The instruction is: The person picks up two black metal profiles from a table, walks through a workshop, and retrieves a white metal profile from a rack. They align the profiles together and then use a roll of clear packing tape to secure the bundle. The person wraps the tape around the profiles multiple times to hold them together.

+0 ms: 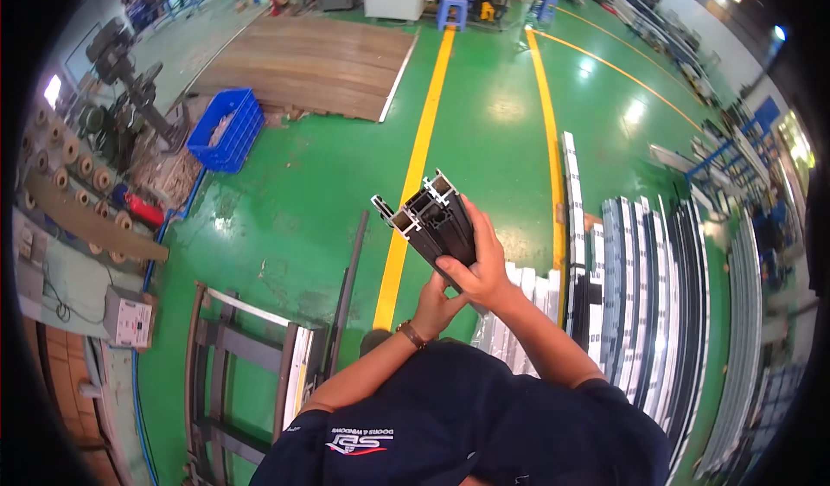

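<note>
In front of my chest I hold a short cut piece of black aluminium profile (439, 229), tilted so that its hollow, bare-metal cut end faces up and away from me. My right hand (481, 261) is closed round its right side, with the thumb lying across the near face. Lower down, my left hand (438, 306) grips the near end of the piece from below and the left. The left fingers are partly hidden behind the profile and the right hand. A watch (411, 335) is on my left wrist.
Long bundled profiles (640, 287) lie on the green floor to my right. A dark metal frame rack (238, 348) stands at my left, with a blue crate (226, 130) beyond it. Yellow lines (428, 131) run ahead towards a blue stool (452, 10). A drill press (130, 79) stands far left.
</note>
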Motion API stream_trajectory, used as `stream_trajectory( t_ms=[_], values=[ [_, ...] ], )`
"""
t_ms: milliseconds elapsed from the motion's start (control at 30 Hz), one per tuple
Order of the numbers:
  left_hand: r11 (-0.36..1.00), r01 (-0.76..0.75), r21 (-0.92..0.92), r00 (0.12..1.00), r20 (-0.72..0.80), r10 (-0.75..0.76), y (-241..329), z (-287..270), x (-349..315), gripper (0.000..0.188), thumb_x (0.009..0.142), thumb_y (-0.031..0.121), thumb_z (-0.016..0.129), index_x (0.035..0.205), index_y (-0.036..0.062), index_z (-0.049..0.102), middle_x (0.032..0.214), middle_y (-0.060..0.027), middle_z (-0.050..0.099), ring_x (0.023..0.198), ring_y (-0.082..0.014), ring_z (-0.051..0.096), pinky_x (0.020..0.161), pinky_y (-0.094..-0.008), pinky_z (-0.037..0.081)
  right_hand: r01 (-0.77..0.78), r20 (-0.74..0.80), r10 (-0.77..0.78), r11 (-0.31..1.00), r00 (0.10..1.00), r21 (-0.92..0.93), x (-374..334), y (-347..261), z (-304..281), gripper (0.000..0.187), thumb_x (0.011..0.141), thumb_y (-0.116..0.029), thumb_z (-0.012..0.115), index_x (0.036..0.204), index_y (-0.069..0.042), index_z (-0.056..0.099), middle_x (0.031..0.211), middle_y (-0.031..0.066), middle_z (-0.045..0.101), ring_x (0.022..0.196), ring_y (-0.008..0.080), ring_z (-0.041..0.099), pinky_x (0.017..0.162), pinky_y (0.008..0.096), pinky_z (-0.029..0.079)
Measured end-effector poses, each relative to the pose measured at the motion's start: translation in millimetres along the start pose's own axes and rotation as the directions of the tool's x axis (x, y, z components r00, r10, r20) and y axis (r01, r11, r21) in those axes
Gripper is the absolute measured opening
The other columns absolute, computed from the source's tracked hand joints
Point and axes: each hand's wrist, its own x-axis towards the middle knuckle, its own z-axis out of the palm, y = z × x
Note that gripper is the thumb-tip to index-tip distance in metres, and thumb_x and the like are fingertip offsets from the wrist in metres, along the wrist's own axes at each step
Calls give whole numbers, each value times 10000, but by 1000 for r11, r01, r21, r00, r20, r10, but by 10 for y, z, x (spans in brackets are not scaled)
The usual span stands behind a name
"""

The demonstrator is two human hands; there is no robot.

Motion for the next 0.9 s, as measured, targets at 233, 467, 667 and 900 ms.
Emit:
stream_trajectory(
  t_ms=[233, 467, 667, 900],
  values=[
    [999, -11, 49, 987, -161, 19, -277, -452, 1302, 436, 847, 88, 788, 1251, 18, 638, 1231, -147, 690, 1116, -294, 680, 941, -398, 531, 130, 113, -134, 991, 985, 43, 1001, 1072, 457, 962, 780, -405, 868, 1498, 31, 398, 1163, 215, 557, 1004, 358, 595, 887, 432, 494],
    [997, -6, 77, 938, -346, 33, -1032, -1157, 2728, 539, 842, 90, 810, 1313, -2, 565, 1208, -153, 700, 1109, -256, 693, 923, -392, 541, 110, 154, -124, 989, 980, 98, 2436, 1957, 1011, 886, 902, -354, 749, 1562, 46, 312, 1247, 264, 568, 1074, 429, 606, 941, 460, 496],
    [999, 1, -54, 931, -365, -20, -968, -1741, 4287, 582, 838, 107, 835, 1309, -9, 512, 1157, -150, 715, 1083, -245, 710, 893, -362, 552, 103, 141, -106, 994, 984, 27, 3947, 2591, 1218, 785, 966, -268, 671, 1585, 29, 289, 1333, 280, 570, 1178, 443, 597, 1017, 442, 475],
    [998, 20, -66, 882, -469, -48, -1215, -2372, 5287, 557, 853, 140, 847, 1281, -11, 525, 1137, -116, 705, 1020, -186, 692, 880, -337, 553, 1, 175, -9, 999, 985, 43, 5002, 3232, 1577, 668, 999, -226, 636, 1537, 54, 355, 1356, 272, 598, 1237, 377, 623, 1067, 421, 465]
  ],
)
